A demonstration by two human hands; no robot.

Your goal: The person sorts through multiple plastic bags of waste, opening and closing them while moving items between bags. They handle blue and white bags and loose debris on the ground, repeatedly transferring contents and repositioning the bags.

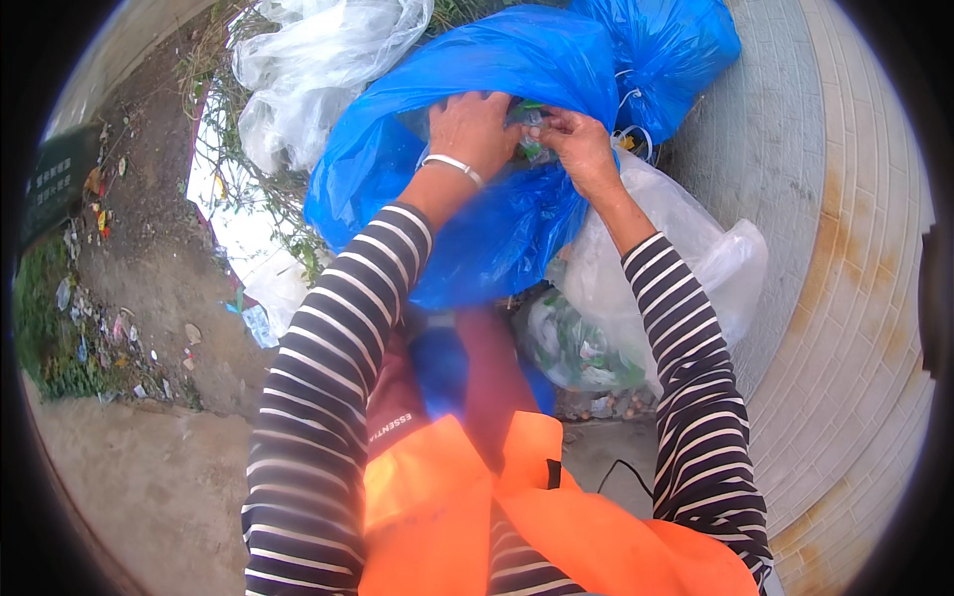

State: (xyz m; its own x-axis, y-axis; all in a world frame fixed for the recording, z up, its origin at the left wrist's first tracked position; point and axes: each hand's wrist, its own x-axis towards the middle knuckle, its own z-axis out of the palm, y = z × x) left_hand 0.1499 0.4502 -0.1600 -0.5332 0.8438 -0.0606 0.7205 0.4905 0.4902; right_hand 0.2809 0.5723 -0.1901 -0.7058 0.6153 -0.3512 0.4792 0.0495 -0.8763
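A large blue plastic bag [477,246] lies before me with its mouth gaping toward my hands. My left hand [471,134], a white bracelet at its wrist, reaches into that mouth. Its fingertips are partly hidden, so whether it grips anything is unclear. Between the thumb and fingers of my right hand [581,145] is the edge of a crumpled clear plastic item [533,138] with green on it. This item lies at the bag's opening, close to my left thumb.
Behind on the right stands a tied blue bag [663,59]. Clear plastic sheeting [320,74] is heaped at upper left. By my right forearm rests a whitish translucent bag [700,231], above a clear bag of green-tinted contents [581,346]. Paving [872,298] curves along the right; littered soil [156,246] lies left.
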